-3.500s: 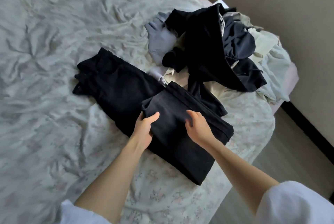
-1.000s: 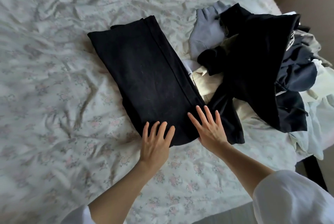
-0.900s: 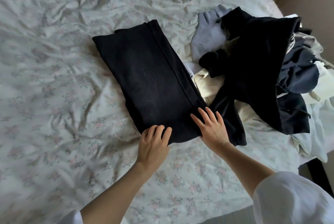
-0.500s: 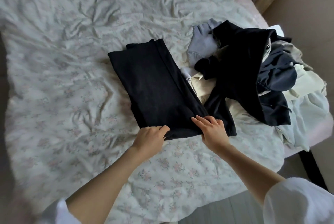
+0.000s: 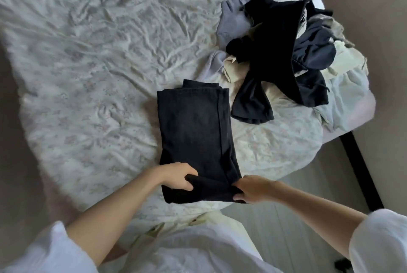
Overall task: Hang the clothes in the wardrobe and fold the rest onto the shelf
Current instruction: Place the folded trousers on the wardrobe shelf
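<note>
Single head-worn view looks steeply down, close, onto the bed (image 5: 88, 57).

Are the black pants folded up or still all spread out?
Folded. The black pants lie as a narrow, layered rectangle on the bed, and the left hand and right hand grip the near end.

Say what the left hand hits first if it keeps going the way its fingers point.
The left hand points right along the near edge of the folded black trousers it grips. Straight on, it would likely meet the right hand, holding the same edge; depth looks similar.
</note>
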